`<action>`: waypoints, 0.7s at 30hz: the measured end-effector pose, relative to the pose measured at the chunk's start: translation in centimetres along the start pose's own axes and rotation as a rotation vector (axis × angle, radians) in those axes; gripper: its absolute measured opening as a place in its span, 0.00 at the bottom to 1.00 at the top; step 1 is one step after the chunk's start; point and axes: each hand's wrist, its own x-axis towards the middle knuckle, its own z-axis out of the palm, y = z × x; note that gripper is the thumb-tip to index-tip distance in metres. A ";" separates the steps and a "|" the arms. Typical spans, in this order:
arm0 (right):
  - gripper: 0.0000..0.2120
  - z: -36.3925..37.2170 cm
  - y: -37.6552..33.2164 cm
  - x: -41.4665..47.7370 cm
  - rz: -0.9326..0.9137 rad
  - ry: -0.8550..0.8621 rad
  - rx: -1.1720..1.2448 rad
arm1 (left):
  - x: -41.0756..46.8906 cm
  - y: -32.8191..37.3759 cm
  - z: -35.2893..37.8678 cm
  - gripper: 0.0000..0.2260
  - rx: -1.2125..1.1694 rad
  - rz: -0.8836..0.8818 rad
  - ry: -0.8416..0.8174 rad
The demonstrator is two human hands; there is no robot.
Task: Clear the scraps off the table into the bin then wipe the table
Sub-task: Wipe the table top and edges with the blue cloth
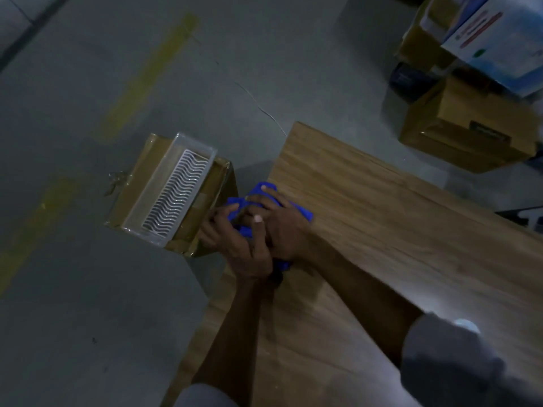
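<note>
A bunched blue cloth [302,214] lies at the left edge of the wooden table [396,230]. My right hand [286,230] lies over it with its fingers curled round the bunch. My left hand [232,245] is at the table's edge beside it, fingers curled round the part of the cloth that hangs over the side. Just left of the hands, a clear plastic bin [173,189] with a white wavy grid inside sits on a cardboard box [205,201]. I see no scraps on the table top.
The grey floor [88,318] with yellow tape marks spreads to the left. Cardboard boxes [467,136] and a white and blue carton [505,42] are stacked at the far right behind the table.
</note>
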 end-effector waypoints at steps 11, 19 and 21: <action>0.20 -0.2 1.7 2.1 0.191 0.108 -0.084 | 0.7 0.2 -0.1 0.22 -0.138 -0.041 0.041; 0.21 -2.2 6.1 3.0 0.061 -0.015 -0.034 | 0.9 -0.3 -0.4 0.25 -0.022 -0.015 0.027; 0.23 -4.5 9.3 4.3 0.278 0.122 0.022 | 1.2 -0.3 -0.4 0.24 -0.031 -0.023 0.045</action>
